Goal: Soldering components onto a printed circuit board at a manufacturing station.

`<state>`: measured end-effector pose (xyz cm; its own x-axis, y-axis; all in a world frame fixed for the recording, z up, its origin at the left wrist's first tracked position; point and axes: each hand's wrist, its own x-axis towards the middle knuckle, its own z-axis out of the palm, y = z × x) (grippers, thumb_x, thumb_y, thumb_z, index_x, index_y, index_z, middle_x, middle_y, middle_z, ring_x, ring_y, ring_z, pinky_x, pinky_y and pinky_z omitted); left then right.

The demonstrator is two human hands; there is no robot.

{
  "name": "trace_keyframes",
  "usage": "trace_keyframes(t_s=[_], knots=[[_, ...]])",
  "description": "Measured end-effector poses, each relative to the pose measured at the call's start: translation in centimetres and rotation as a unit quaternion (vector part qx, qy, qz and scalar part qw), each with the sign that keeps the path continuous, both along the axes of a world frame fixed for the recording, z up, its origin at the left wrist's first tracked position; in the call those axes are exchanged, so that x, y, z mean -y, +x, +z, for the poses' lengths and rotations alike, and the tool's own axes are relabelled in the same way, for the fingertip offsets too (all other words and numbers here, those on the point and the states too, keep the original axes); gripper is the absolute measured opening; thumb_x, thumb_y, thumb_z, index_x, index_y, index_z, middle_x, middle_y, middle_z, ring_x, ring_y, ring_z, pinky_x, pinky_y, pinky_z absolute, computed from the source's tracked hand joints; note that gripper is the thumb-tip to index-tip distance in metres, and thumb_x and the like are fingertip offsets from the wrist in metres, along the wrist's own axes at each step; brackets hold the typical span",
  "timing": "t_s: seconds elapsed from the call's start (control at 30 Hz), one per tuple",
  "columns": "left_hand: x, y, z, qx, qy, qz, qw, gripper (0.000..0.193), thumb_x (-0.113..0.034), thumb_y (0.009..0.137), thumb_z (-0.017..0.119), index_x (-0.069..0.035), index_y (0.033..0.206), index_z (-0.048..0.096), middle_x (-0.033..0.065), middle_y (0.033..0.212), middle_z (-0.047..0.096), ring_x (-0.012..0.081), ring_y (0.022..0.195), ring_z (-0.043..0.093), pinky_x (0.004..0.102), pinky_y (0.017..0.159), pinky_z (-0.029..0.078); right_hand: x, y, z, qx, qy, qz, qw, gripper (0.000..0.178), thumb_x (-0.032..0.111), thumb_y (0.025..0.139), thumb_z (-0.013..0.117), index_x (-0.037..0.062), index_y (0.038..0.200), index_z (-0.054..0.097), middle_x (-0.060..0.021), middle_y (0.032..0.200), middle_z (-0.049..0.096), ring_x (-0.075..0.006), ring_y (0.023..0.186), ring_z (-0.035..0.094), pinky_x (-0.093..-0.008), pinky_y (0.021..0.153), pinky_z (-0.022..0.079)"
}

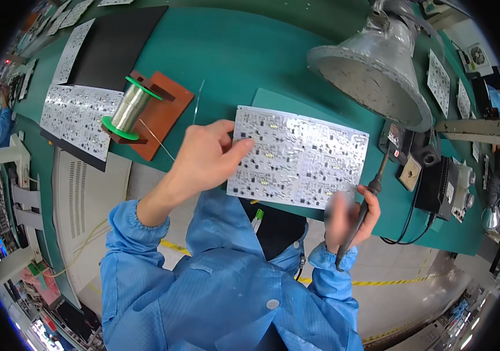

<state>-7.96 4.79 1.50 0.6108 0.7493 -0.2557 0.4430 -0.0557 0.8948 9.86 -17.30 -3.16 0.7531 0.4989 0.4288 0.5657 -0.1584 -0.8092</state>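
Observation:
A white circuit board panel (300, 155), covered with small dark parts, lies tilted over the front edge of the green bench. My left hand (206, 155) pinches its left edge, thumb on top and the other fingers bent behind the rim. In my right hand (352, 219) rests a soldering iron (373, 187), its tip pointing up and away and its cord end by my wrist. The fingers of that hand are at the board's lower right corner; a blurred patch hides part of the thumb side, so whether they also grip the board is unclear.
A solder wire spool (132, 108) with green flanges sits on a brown stand (171, 105) at left, beside more circuit boards (80, 117) on black sheets. A metal lamp-shaped hood (373, 76) hangs at upper right. Below it stand a black soldering station (436, 184) and a sponge tray (409, 174).

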Motion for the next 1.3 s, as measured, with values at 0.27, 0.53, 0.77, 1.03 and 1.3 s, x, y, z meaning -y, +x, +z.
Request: trace_keyframes(t_s=[0.27, 0.53, 0.77, 1.03, 1.3], knots=[[-3.2, -2.0, -1.7, -0.122, 0.476, 0.057, 0.869, 0.024, -0.014, 0.081, 0.068, -0.001, 0.101, 0.061, 0.0106, 0.081, 0.061, 0.0282, 0.069, 0.062, 0.0355, 0.058, 0.048, -0.7, -0.1, 1.0, 0.063, -0.062, 0.039, 0.995, 0.049, -0.002, 0.072, 0.073, 0.0054, 0.115, 0.051, -0.0102, 0.113, 0.059, -0.0046, 0.06, 0.039, -0.0171, 0.052, 0.034], [-2.9, -0.8, -2.1, -0.132, 0.355, 0.115, 0.918, 0.014, -0.009, 0.084, 0.064, 0.0, 0.094, 0.063, 0.0102, 0.067, 0.058, 0.024, 0.059, 0.059, 0.0332, 0.054, 0.045, 1.0, 2.2, 1.2, 0.07, -0.014, 0.092, 0.993, 0.032, 0.012, 0.09, 0.054, -0.0003, 0.12, 0.049, -0.02, 0.107, 0.061, -0.0142, 0.074, 0.047, -0.0273, 0.071, 0.042], [-3.1, -1.1, -2.6, -0.08, 0.374, 0.09, 0.92, 0.007, -0.004, 0.083, 0.063, 0.0, 0.088, 0.063, 0.0072, 0.068, 0.057, 0.0205, 0.058, 0.057, 0.0308, 0.052, 0.044, 1.0, 2.0, 1.6, 0.051, -0.01, 0.09, 0.995, 0.038, 0.024, 0.094, 0.05, -0.001, 0.122, 0.049, -0.0223, 0.105, 0.061, -0.0187, 0.081, 0.054, -0.0339, 0.079, 0.044], [3.6, 1.2, 1.4, 0.151, 0.265, -0.121, 0.945, 0.017, 0.006, 0.068, 0.068, -0.003, 0.082, 0.064, 0.0066, 0.07, 0.056, 0.0209, 0.057, 0.057, 0.0278, 0.05, 0.045, 0.4, 2.7, 4.2, -0.026, 0.019, 0.206, 0.978, 0.043, 0.037, 0.093, 0.052, -0.0022, 0.11, 0.057, -0.0134, 0.075, 0.059, -0.0181, 0.073, 0.052, -0.0378, 0.074, 0.042], [4.5, 4.0, -1.2, 0.166, 0.385, -0.114, 0.901, 0.013, -0.002, 0.062, 0.071, -0.008, 0.072, 0.064, 0.0016, 0.064, 0.052, 0.0169, 0.052, 0.054, 0.028, 0.043, 0.04, -0.4, 3.2, 5.1, -0.075, 0.065, 0.241, 0.965, 0.022, 0.022, 0.082, 0.062, -0.0002, 0.085, 0.06, -0.004, 0.054, 0.049, -0.0158, 0.051, 0.041, -0.0387, 0.063, 0.037]])
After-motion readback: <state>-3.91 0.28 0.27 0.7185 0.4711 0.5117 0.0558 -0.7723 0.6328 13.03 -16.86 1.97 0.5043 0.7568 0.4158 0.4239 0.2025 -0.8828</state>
